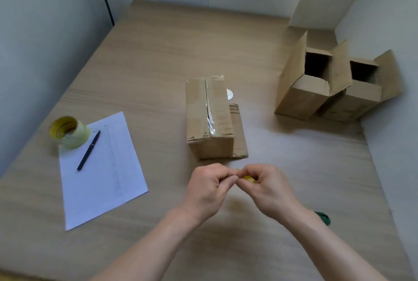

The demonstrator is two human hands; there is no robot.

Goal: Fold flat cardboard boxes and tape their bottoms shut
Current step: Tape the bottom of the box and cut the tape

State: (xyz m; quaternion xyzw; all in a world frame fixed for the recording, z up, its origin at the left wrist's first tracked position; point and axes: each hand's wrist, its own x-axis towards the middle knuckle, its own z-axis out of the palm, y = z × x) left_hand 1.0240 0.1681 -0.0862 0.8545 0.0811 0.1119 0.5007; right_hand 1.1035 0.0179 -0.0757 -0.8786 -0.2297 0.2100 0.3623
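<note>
While both hands meet just in front of the taped box [209, 117], their curled fingers pinch a small yellow thing [250, 180] between them, and most of it is hidden, so what it is cannot be told. The left hand [207, 189] and right hand [269, 190] touch at the fingertips above the table [158, 54]. The taped box lies with its sealed seam up, clear tape wrinkled along it, and a loose flap shows at its right side. Behind the box a small round white thing [229, 94] peeks out, mostly covered. Well right of the box, two open boxes [334, 81] stand side by side against the wall, flaps up. Left of the box lies a paper [104, 179] with a pen [89, 150] on it and a tape roll [69, 131] on its far corner. Beside the right forearm, a green thing [323, 217] is partly hidden and unclear.
</note>
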